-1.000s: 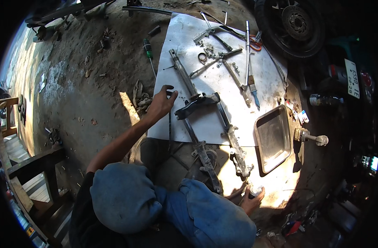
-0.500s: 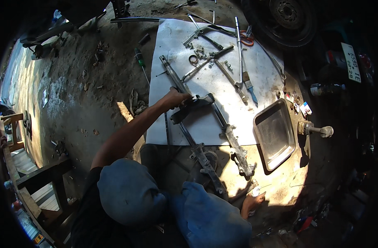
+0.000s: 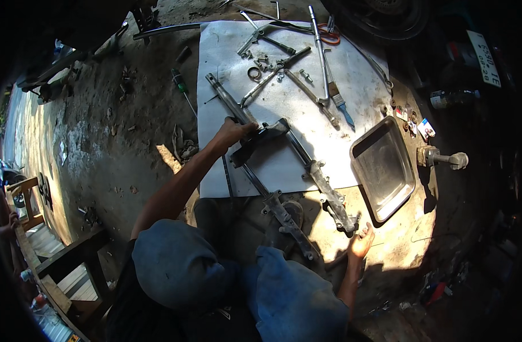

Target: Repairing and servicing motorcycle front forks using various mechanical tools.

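Observation:
A motorcycle front fork lies partly over a white sheet (image 3: 272, 176), its steering stem (image 3: 225, 96) pointing away and its clamp (image 3: 258, 143) across both legs. My left hand (image 3: 236, 132) is closed around the stem's base, just above the clamp. The left fork leg (image 3: 286, 219) runs back between my knees. Beside it, the right fork leg (image 3: 331, 196) ends near my right hand (image 3: 361, 241), whose fingers are raised and apart with nothing visible in them. I cannot tell whether its fingertips touch the leg's end.
Right of the fork sits a metal tray (image 3: 385, 171). On the sheet are a paintbrush (image 3: 340, 102), a long-handled wrench (image 3: 318, 54), bolts (image 3: 305, 76) and a metal ring (image 3: 253, 73). A green-handled screwdriver (image 3: 180, 82) lies left; a wheel (image 3: 381, 20) is at the back.
My right hand has left a small whitish container and moved forward to the right leg's lower end. My left hand keeps its hold on the stem. The view has shifted slightly.

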